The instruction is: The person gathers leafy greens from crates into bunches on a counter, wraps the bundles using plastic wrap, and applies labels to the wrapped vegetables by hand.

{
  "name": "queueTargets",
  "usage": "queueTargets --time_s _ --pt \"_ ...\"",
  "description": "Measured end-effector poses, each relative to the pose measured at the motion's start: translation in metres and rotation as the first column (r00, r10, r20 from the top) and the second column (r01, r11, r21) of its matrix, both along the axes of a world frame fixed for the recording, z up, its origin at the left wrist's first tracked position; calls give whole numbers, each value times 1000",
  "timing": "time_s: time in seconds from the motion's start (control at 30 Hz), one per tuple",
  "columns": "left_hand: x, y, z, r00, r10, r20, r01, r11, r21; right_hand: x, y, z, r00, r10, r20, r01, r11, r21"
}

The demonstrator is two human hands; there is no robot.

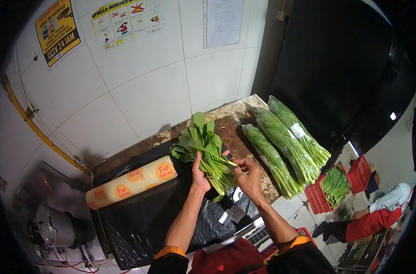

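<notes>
My left hand [199, 176] is closed around a bunch of leafy greens [204, 141], its leaves toward the wall and pale stems toward me. At the bunch's right side, my right hand [248, 177] pinches a pale green stem [230, 163] between thumb and fingers. Under both hands lies a black plastic-covered work surface [144, 228]. To the left rests a Fuji Wrap roll [134, 181]. Several small white paper pieces [232, 214] lie near my right forearm. Three plastic-wrapped bundles of long greens [294, 148] lie to the right.
A lidded metal pot [55, 226] stands on a stove at lower left. Red crates [318, 197] with greens sit on the floor at right, where a person in a red garment [371, 224] is partly visible. A tiled wall [148, 91] bounds the back.
</notes>
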State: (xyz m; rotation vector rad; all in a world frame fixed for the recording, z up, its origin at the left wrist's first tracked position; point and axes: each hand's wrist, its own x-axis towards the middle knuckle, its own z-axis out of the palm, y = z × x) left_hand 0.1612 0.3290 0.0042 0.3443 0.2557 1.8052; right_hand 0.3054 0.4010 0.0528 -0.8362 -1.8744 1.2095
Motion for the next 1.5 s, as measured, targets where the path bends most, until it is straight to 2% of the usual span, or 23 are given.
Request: queueTargets --time_s 0.1,0.17,0.23,0.37,0.47,0.6,0.7,0.8,0.83,0.9,0.93,1.0,1.07,1.17,1.2,1.23,1.27,1.3,1.33,1.37,1.4,1.43,1.5 --pt "2 0 -4 997 34 65 -36 999 25 -2 -3 21 993 3 -120 3 999 43" --pt "4 -1 -5 981 2 194 1 1000 -16 0 -2 46 1000 1 -21 2 991 132" --pt "8 -4 1 995 92 45 -87 990 -107 -2 2 72 998 61 21 -63 985 160" --pt "12 3 -12 972 -49 229 38 998 54 -6 9 132 972 12 236 -147 809 569" --pt "16 3 -30 980 59 192 -53 998 -33 -21 21 169 971 72 229 -196 790 582" --pt "18 5 -32 976 -35 216 33 999 14 -36 23 200 995 91 45 -98 750 654" --pt "20 3 -25 963 -99 250 78 993 91 -28 11 189 988 145 -56 -65 714 697" --pt "22 -1 -4 893 -256 370 78 899 432 -6 -9 123 963 166 210 -266 682 681" --pt "20 5 -13 890 -259 375 82 901 427 0 -13 97 935 193 298 -346 682 644" --pt "11 18 -38 966 196 167 -197 980 -10 11 -21 62 938 193 289 -347 584 734" --pt "7 15 -33 974 -41 225 -9 976 218 22 -29 53 940 186 287 -340 593 730" --pt "7 14 -22 977 21 210 -52 988 145 47 -46 35 1000 -16 -24 25 897 442" --pt "13 12 -1 969 134 208 -134 991 -15 55 -55 3 986 -148 -82 135 981 -140" --pt "5 18 -15 996 57 68 -59 998 28 48 -34 -55 976 -64 -207 -134 570 -810" --pt "2 18 -12 1000 14 -6 -14 998 -56 34 -37 -54 955 -161 -250 -100 618 -780" --pt "16 18 9 972 181 -150 -217 937 -272 19 -33 -59 952 -189 -240 5 795 -606" --pt "5 17 -9 967 73 -244 -130 966 -225 15 -27 -43 961 -155 -228 50 912 -407" --pt "35 18 21 897 233 -375 -367 866 -340 11 -24 -32 970 -50 -240 -45 926 -376" --pt "7 19 -12 943 -10 -333 -69 972 -225 6 -35 -7 878 -204 -434 -84 826 -558" --pt "20 19 3 941 74 -332 -194 918 -347 -5 -26 -38 970 -118 -214 51 954 -297" --pt "37 7 31 957 81 -277 -194 891 -411 9 -31 -14 993 67 -101 -93 957 -273" --pt "36 12 24 923 152 -354 -308 845 -438 7 -29 -17 997 70 -32 -74 982 -173" --pt "21 14 15 936 55 -349 -224 856 -466 3 -23 -26 995 63 -77 -80 966 -246"
